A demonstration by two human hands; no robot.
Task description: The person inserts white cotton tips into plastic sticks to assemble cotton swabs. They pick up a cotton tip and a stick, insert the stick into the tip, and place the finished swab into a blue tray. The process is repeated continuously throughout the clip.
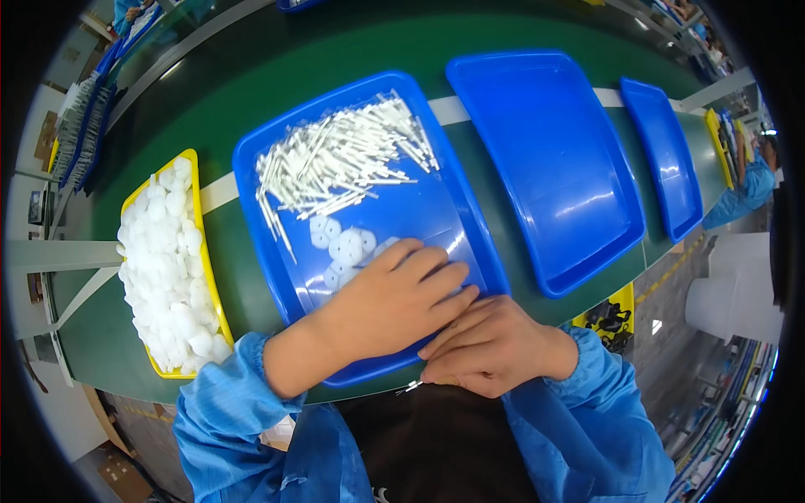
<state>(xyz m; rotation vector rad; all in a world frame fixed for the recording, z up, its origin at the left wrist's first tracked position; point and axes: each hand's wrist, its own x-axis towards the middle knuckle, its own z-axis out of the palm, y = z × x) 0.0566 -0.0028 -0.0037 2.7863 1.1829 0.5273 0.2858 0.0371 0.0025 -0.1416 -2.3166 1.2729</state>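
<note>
My two hands meet over the near right corner of a blue tray point(436, 210). My left hand point(394, 293) has its fingers curled toward my right hand, and whatever they hold is hidden. My right hand point(495, 344) is closed in a pinch. From under its fingertips a thin white stick point(411, 386) sticks out past the table edge. In the tray, a heap of slim white sticks point(344, 155) fills the far half. Several pale white hexagonal pieces point(348, 246) with small holes lie beside my left hand, which partly covers them.
A yellow tray point(210, 277) heaped with white rounded pieces point(163, 268) stands at the left. To the right are a blue tray point(562, 159) and a narrower-looking blue tray point(667, 159). Below the table's right edge sits a yellow bin point(625, 302) with black parts. The table point(235, 277) is green.
</note>
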